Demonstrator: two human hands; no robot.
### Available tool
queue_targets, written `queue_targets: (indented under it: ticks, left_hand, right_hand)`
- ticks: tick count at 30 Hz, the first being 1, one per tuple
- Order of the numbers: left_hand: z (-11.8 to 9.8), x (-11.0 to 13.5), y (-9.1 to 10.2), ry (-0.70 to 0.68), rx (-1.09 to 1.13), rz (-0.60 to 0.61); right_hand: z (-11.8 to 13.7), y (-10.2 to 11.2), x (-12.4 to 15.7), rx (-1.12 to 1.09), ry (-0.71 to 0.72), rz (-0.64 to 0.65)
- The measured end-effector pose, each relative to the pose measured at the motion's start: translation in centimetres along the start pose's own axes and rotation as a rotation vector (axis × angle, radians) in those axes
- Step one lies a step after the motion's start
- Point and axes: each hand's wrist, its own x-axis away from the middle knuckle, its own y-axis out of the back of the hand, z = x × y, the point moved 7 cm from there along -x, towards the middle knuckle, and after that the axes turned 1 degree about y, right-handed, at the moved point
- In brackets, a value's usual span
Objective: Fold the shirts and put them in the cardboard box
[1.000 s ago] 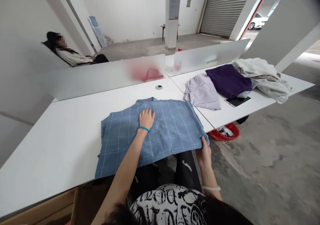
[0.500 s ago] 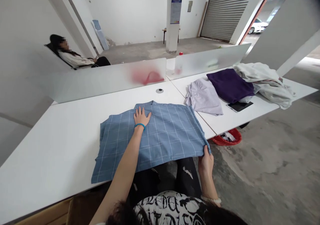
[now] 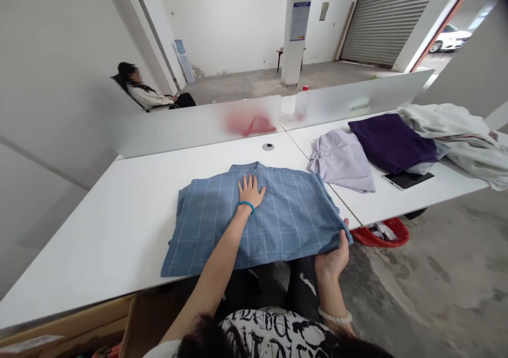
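Because the blue checked shirt (image 3: 293, 209) lies spread over the near part of the white table (image 3: 138, 215), its longer side running left to right from where I watch, the relation I mind most is between its near right corner and the right hand (image 3: 334, 254). That hand is the nearer one to the corner: I see its thumb over the cloth and its fingers going under, pinching the edge, though the fingertips beneath are hidden from me. From there, the bulk of the shirt lies left and far. My left hand (image 3: 251, 191) rests palm down on the far half, just short of the collar (image 3: 244, 167), fingers spread wide and gripping nothing. Just beside the shirt's far right corner sits the lilac garment (image 3: 343, 159), apart from both hands.
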Motion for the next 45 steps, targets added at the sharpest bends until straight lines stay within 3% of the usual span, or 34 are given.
queue_targets:
  ticks: [5,9,12,16,18,21,25,27,29,32,35,38,45]
  left_hand:
    - [-0.2,0.9,1.0,0.009,0.219,0.052]
    - [1.4,5.2,4.2,0.0,0.602,0.042]
    - [5.8,10.3,6.7,0.03,1.166,0.023]
    - [14.5,16.3,8.0,0.176,1.657,-0.086]
    - [17.8,18.1,7.6,0.264,1.79,-0.131]
    - [19.9,19.3,6.1,0.368,1.905,-0.132]
    - [20.3,19.2,5.2,0.407,1.917,-0.161]
    - [20.5,19.3,5.3,0.422,1.866,-0.164]
    - [20.9,19.5,5.1,0.474,1.783,-0.127]
    - [21.7,19.8,5.0,0.538,1.589,-0.103]
    - [22.4,19.8,5.1,0.563,1.398,-0.18]
    - [22.6,19.8,5.4,0.551,1.314,-0.249]
    - [22.0,19.7,6.7,0.453,1.278,-0.336]
  right_hand:
    - [0.2,-1.2,0.6,0.03,0.022,0.034]
    - [0.7,-2.6,0.9,0.048,0.02,0.035]
    - [1.1,-4.2,1.3,0.033,0.017,0.023]
    - [1.6,-8.5,2.2,-0.007,0.026,0.151]
    - [1.5,-11.5,3.2,-0.025,0.038,0.242]
    - [0.4,-16.7,6.5,0.043,0.087,0.469]
    - [-3.8,-22.0,15.8,0.393,0.281,1.051]
    - [-7.3,-22.1,21.4,0.642,0.417,1.391]
    - [-10.8,-20.2,26.0,0.873,0.557,1.689]
    - [-13.4,-16.8,29.2,1.044,0.723,1.939]
    - [-12.6,-15.4,29.5,1.033,0.775,2.014]
    - [-10.1,-15.6,28.9,0.95,0.817,2.06]
    - [-6.5,-16.6,23.5,1.043,0.982,1.798]
